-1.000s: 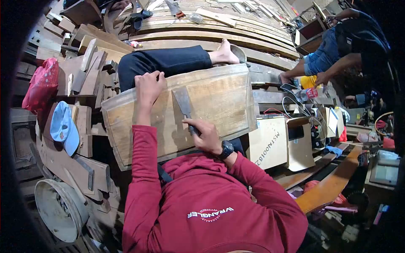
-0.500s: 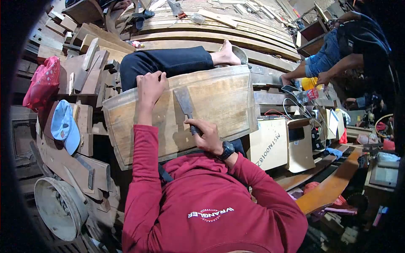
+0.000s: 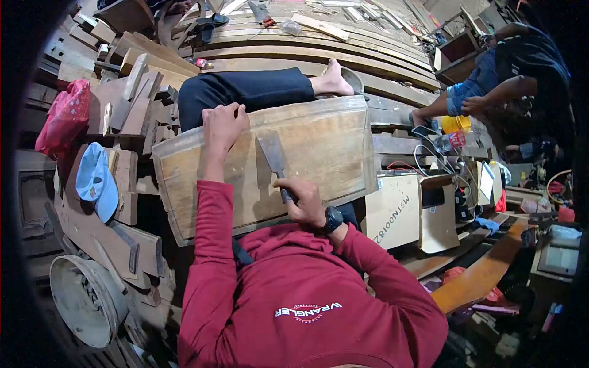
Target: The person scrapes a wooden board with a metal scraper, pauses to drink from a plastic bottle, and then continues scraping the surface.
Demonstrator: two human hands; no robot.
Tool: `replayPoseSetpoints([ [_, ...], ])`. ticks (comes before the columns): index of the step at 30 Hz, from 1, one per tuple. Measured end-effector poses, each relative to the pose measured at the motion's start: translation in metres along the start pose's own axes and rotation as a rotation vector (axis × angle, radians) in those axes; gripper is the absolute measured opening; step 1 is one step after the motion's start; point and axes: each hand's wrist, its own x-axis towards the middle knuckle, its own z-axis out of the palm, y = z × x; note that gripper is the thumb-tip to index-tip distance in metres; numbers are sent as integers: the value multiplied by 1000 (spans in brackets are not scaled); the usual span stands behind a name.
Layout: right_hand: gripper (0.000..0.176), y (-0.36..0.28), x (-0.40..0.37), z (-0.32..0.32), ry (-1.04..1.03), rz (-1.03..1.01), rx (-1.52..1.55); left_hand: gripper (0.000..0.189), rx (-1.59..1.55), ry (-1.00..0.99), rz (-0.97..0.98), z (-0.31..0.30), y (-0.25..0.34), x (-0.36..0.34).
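Head view, surroundings first. Left of the wooden panel, a blue cap on stacked wood offcuts, a red bag beyond it. Lower down, a round metal basin tilted among the boards; cannot tell what is in it. Past the panel's far edge, a leg in dark trousers ending in a bare foot, stretched over long curved planks. Just beside the panel on the right, a cardboard box, contents hidden. Next to that, an open box with something dark inside. At upper right, another person bent over, near a yellow thing and a plastic bottle.

Then the hands. Holds the panel tilted across the lap with the left hand, fingers curled over the far edge. Clasps the handle of a scraper in the right hand, grip closed tight, blade flat against the middle of the panel. Wears a black watch on that wrist.
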Motion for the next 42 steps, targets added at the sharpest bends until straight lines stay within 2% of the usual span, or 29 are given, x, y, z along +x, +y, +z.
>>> replayPoseSetpoints([
  [4,34,-5,11,5,77,33,0,33,0,18,13,3,-1,0],
  [7,37,-3,4,-3,60,-29,45,33,0,44,26,5,-5,0],
  [8,40,-5,2,-2,-6,55,13,34,-7,51,32,6,-5,-1],
  [11,41,-7,10,2,29,65,1,34,11,10,16,5,-4,0],
  [12,40,-2,8,-5,-3,35,34,34,13,9,16,3,-2,1],
  [15,39,-3,6,-1,70,-32,41,33,28,4,10,1,-1,1],
  [16,40,-12,9,-1,49,40,16,33,36,-4,12,2,-3,1],
  [19,39,-4,10,6,83,47,25,33,24,7,20,3,-2,1],
  [22,37,1,2,-5,42,-45,41,33,21,30,24,5,-3,1],
  [26,36,2,5,0,26,6,10,33,16,-6,19,4,-3,0],
  [29,39,-1,4,1,101,-49,42,33,14,10,14,3,-2,1],
  [30,39,-2,3,3,47,49,-7,34,19,5,14,2,-1,0],
  [33,37,1,8,8,94,29,-35,34,28,-27,-5,2,-1,0],
  [37,37,-4,-1,-8,5,-39,45,35,-5,-3,14,-1,1,1],
  [41,36,-8,12,4,83,46,5,34,20,6,15,0,-1,-1],
  [42,40,-2,10,0,88,-10,35,33,25,25,18,1,-1,-1],
])
